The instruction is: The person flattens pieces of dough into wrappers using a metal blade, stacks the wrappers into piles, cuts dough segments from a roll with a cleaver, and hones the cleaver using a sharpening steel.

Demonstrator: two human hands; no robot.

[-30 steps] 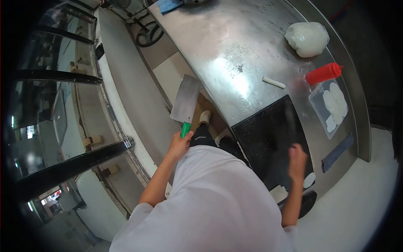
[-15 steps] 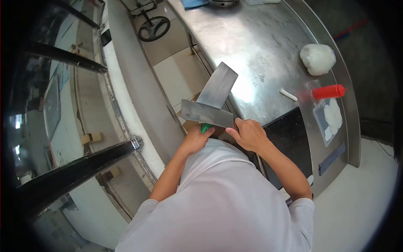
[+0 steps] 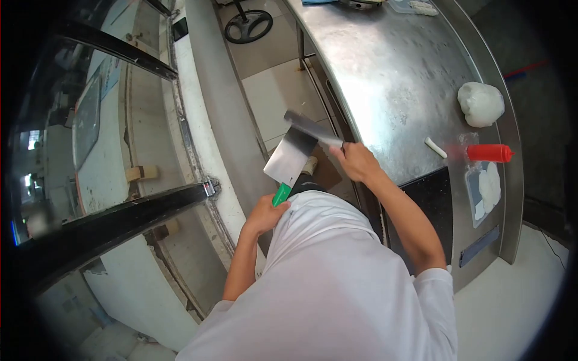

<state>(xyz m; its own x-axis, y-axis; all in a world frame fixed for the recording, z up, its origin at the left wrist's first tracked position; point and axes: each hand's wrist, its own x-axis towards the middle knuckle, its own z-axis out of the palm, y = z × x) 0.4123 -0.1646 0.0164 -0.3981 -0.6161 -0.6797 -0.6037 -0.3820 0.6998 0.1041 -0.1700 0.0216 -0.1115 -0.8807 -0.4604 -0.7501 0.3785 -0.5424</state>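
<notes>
My left hand is closed round the green handle of a broad cleaver, its flat blade pointing up and away from me. My right hand grips a second cleaver, which reaches left across the far end of the first blade. The blades overlap and appear to touch. Both are held in front of my body, over the floor to the left of the steel table. My fingers hide most of the right cleaver's handle.
On the table are a white dough-like lump, a short white roll, a red squeeze bottle and a plastic tray with flat white pieces. A black panel lies at its near end. A windowed wall runs along the left.
The right cleaver has swung up to the green-handled blade's far end, and that blade has dropped lower. My left hand has moved down and left. The view has shifted slightly.
</notes>
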